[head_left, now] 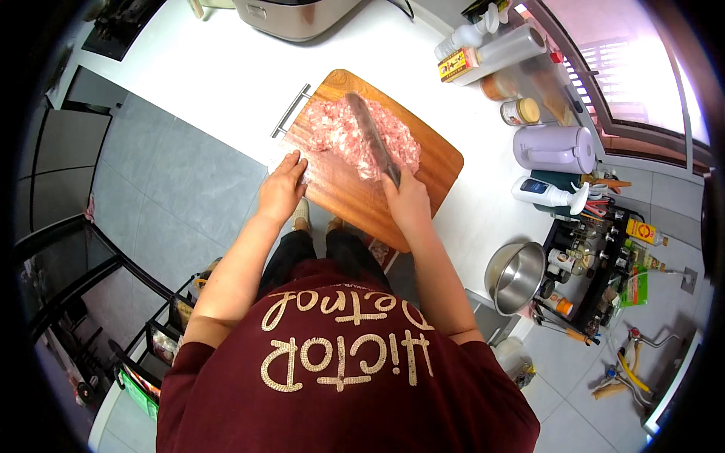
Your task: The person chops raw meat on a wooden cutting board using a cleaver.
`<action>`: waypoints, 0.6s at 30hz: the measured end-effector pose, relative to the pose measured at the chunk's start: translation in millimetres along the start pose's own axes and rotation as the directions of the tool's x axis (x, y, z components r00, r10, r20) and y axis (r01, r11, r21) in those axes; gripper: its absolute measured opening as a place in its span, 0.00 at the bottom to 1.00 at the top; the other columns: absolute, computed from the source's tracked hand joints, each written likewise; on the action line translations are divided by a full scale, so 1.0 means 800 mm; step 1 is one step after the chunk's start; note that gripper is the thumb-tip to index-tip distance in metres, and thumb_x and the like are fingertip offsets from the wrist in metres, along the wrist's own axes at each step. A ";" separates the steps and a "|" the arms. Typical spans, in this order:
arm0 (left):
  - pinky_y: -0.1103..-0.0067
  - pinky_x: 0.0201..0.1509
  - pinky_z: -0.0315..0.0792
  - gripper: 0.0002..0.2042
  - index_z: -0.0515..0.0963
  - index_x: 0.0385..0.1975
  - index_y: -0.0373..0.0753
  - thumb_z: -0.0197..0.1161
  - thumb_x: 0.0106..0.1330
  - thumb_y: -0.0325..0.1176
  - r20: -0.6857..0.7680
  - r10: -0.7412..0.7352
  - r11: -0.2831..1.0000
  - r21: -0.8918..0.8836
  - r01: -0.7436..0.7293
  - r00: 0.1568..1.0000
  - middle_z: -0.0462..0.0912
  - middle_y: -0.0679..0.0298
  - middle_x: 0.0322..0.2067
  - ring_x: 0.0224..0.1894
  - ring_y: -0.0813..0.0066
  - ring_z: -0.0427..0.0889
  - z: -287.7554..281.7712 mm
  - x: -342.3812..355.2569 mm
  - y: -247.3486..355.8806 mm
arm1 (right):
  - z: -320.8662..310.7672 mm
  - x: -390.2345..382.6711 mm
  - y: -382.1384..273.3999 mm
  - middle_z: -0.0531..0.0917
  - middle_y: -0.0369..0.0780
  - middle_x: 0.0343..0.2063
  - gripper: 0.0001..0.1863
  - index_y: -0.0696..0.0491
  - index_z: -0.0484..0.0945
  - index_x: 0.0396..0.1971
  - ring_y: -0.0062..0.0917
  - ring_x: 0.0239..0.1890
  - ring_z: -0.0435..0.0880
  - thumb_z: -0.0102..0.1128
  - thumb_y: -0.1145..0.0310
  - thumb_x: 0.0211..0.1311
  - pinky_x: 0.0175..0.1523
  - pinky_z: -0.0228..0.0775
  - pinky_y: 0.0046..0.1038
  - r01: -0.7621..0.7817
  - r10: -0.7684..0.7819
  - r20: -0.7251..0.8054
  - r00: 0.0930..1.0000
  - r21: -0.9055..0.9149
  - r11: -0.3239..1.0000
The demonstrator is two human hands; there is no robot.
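At a white kitchen counter (219,98), viewed from my remote post, the left hand (283,181) rests on the near-left edge of a wooden cutting board (442,162), its fingers loosely extended and unclenched, apparently to keep the board from sliding. Beside it, a metal bar handle (291,111) lines the board's left side. Minced meat (328,130) lies spread over the board's far half, seemingly kept central for room around it. Across the meat, I see a kitchen knife (368,132) slanting, its dark handle wrapped by the closed fingers of the right hand (408,198), a grip that likely keeps the blade controlled. Farther right stands a stainless-steel bowl (515,279), apart from both hands.
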State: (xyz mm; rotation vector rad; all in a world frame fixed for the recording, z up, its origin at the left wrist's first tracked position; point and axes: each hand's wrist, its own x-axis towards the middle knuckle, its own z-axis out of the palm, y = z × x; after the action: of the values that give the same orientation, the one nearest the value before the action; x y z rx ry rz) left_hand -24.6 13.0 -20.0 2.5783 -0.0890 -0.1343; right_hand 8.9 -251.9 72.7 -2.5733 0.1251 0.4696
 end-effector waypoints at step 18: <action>0.70 0.66 0.68 0.27 0.75 0.58 0.43 0.69 0.54 0.25 0.041 -0.032 0.999 -0.024 0.033 0.999 0.69 0.60 0.66 0.67 0.60 0.68 -0.007 0.003 0.012 | 0.007 -0.004 0.050 0.82 0.59 0.36 0.24 0.61 0.72 0.46 0.56 0.43 0.80 0.55 0.52 0.67 0.48 0.71 0.50 -0.104 0.114 -0.091 0.989 0.100 0.990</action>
State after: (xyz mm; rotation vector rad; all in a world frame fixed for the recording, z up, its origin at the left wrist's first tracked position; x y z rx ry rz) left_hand -22.2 7.5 -10.6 2.5535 -0.0597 -0.1993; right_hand -2.9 -283.8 50.4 -2.5050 0.3164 0.3694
